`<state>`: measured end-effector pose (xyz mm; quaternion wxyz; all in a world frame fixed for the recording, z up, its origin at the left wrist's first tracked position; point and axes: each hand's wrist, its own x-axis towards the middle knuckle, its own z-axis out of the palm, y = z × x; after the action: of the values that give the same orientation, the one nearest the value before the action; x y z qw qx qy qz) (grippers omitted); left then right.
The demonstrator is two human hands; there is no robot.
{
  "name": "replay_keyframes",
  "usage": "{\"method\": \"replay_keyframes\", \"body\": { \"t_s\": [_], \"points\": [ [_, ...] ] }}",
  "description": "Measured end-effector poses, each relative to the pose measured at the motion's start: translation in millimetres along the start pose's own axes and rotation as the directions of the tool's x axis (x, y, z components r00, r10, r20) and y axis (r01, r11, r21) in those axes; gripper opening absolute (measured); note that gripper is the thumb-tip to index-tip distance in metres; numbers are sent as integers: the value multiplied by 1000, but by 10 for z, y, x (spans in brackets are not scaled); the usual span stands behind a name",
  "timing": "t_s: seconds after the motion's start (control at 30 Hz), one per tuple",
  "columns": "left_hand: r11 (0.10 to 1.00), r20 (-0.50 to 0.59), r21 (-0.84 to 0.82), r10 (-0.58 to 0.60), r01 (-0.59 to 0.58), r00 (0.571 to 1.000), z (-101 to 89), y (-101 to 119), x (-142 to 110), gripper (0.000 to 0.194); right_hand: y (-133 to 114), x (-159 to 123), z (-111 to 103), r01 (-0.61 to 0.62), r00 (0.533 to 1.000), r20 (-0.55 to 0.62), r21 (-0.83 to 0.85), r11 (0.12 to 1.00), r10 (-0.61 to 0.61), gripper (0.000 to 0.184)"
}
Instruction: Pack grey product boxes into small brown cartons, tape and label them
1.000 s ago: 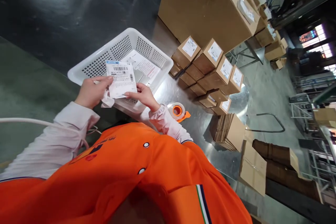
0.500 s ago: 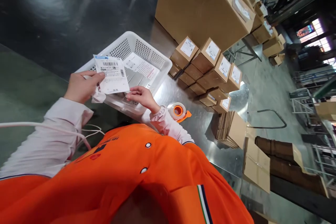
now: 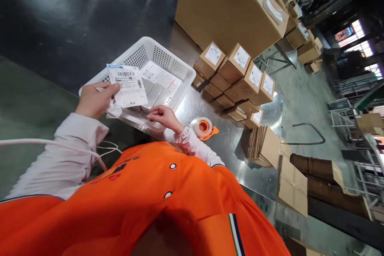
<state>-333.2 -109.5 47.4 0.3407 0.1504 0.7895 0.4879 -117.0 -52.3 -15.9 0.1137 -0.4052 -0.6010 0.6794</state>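
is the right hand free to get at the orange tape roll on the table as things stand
Probably yes. The right hand is empty, resting at the near rim of the white basket, and the tape roll sits on bare steel table just beside that wrist, with nothing between them. The left hand holds the label.

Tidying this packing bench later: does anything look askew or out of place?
Only slightly: the white basket sits askew to the small labelled boxes. The left hand holds a barcode label; the tape roll lies flat.
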Motion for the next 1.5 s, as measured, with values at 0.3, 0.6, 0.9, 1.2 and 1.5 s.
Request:
{"method": "replay_keyframes", "body": {
  "t_s": [0.3, 0.6, 0.9, 1.2, 1.5],
  "points": [
    [1000, -18, 9, -17, 17, 1000, -4, -85, 87, 29, 148, -148, 91, 191, 981, 87, -641, 744, -176, 13],
    [999, -22, -28, -17, 16, 1000, 0, -12, 5, 28, 299, -174, 128, 275, 949, 126, -777, 567, -289, 23],
    [995, -59, -100, -33, 27, 998, 28, -5, -17, 28, 457, -92, 137, 316, 920, 136, -813, 490, -368, 21],
    [988, -50, -146, -58, 50, 997, 27, 41, -81, 24, 498, -86, 134, 322, 914, 133, -813, 485, -383, 23],
    [991, -57, -130, -38, 30, 998, 15, 50, -93, 19, 480, -87, 134, 312, 920, 129, -813, 491, -371, 22]
  ]
}}
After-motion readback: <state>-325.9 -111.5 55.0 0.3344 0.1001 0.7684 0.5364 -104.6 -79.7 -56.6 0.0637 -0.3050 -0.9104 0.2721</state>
